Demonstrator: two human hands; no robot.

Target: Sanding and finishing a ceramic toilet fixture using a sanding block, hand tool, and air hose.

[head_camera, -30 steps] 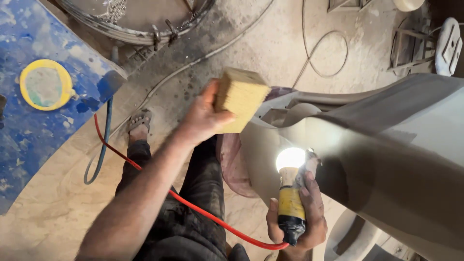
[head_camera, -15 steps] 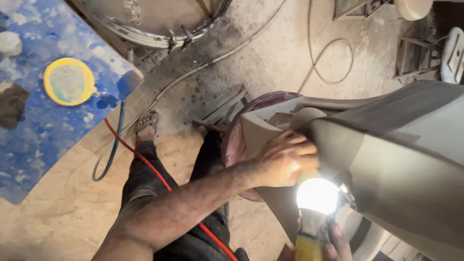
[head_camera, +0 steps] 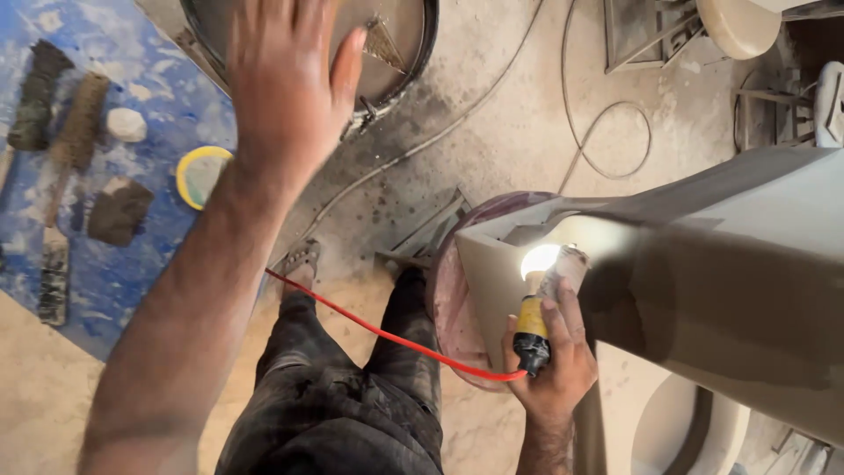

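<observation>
My left hand [head_camera: 283,88] is raised high at the upper left, fingers spread and holding nothing, above the dusty floor and the edge of a round rimmed basin [head_camera: 400,62]. My right hand [head_camera: 552,365] grips a yellow-and-black lamp holder [head_camera: 531,332] with a glowing bulb [head_camera: 539,260]. The bulb sits close against the near face of a large grey ceramic piece [head_camera: 721,281] on the right. A red cord [head_camera: 387,336] runs from the lamp across my dark trousers [head_camera: 352,396].
A blue paint-stained board [head_camera: 132,264] at the left carries brushes [head_camera: 70,141], a yellow lid [head_camera: 200,174] and lumps of sponge. Grey cables [head_camera: 607,132] loop on the floor. A purple round stand [head_camera: 448,308] sits under the piece. White ceramic parts [head_camera: 677,431] lie at the lower right.
My left hand held a yellow sponge, then rested on the piece's edge, and has now lifted up and left, empty. The lamp stays in my right hand, close to the piece.
</observation>
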